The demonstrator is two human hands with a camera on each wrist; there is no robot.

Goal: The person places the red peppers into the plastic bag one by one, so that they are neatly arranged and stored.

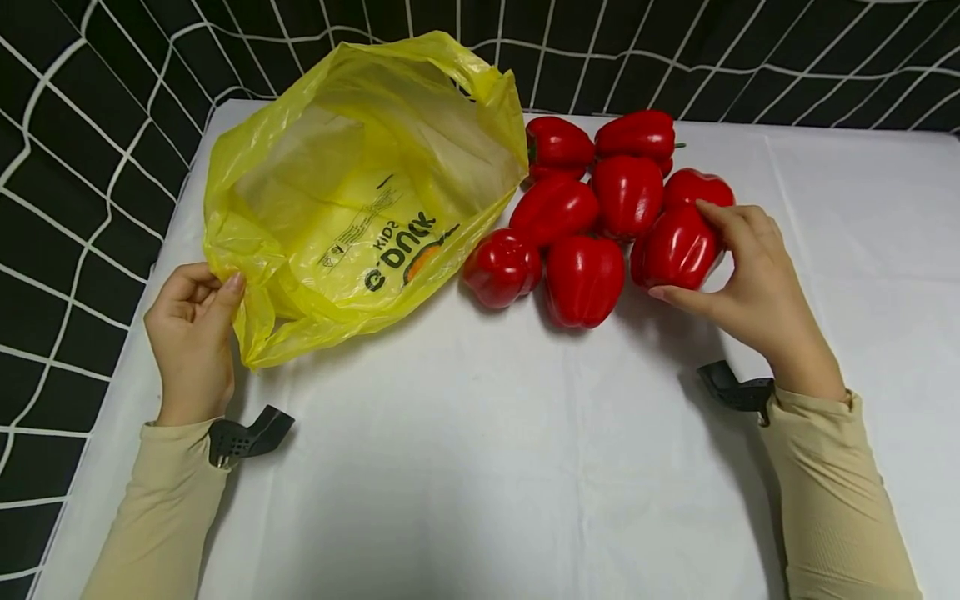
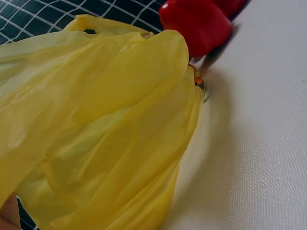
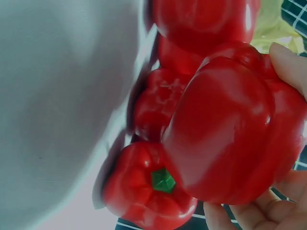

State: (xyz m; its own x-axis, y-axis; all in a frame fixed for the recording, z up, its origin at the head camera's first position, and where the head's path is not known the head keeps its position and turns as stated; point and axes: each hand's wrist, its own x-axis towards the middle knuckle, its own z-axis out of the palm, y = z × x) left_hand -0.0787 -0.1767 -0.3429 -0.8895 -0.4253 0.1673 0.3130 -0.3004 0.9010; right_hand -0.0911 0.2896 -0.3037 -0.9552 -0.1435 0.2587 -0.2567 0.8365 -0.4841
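My left hand point(image 1: 191, 342) pinches the near left rim of a yellow plastic bag point(image 1: 352, 321). The bag's mouth stands wide, showing printed lettering and an orange shape. In the left wrist view the crumpled bag point(image 2: 110, 134) covers most of that hand. My right hand point(image 1: 757, 287) grips a red bell pepper point(image 1: 678, 247) at the right end of a group of peppers, thumb on the near side and fingers on the far side. The right wrist view shows this pepper point(image 3: 225, 129) close up, above another pepper point(image 3: 148, 187) with a green stem end.
Several more red bell peppers point(image 1: 585, 279) lie close together right of the bag, one point(image 1: 501, 267) near its edge. A white cloth point(image 1: 465, 467) covers the table. White netting over dark panels point(image 1: 67, 292) rises along the left and back edges. A black device sits on each wrist.
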